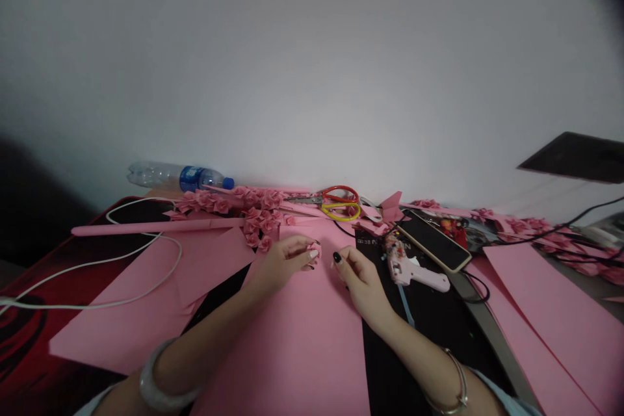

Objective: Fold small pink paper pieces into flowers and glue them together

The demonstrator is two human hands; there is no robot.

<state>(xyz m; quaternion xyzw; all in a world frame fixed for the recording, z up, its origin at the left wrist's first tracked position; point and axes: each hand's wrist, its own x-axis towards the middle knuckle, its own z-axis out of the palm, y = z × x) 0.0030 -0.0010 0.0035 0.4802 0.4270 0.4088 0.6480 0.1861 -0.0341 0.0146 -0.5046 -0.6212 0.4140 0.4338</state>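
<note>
My left hand (287,263) pinches a small pink paper flower (314,249) between thumb and fingers, above a large pink paper sheet (302,338). Just to the right, my right hand (361,276) hovers over the sheet's right edge, apart from the flower. Its fingers are curled in toward the thumb; whatever they may hold is hidden. Behind the hands lie paper roses (260,224) in a cluster and a pair of scissors (341,203) with one red and one yellow handle loop. A pale glue gun (414,273) rests on the black mat beside my right hand.
A clear bottle (166,175) lies by the wall at the left. A rolled pink paper stick (156,227) and white cable (97,263) cross the left side. At right are a phone (433,240), more pink sheets (550,312) and a dark panel (575,157).
</note>
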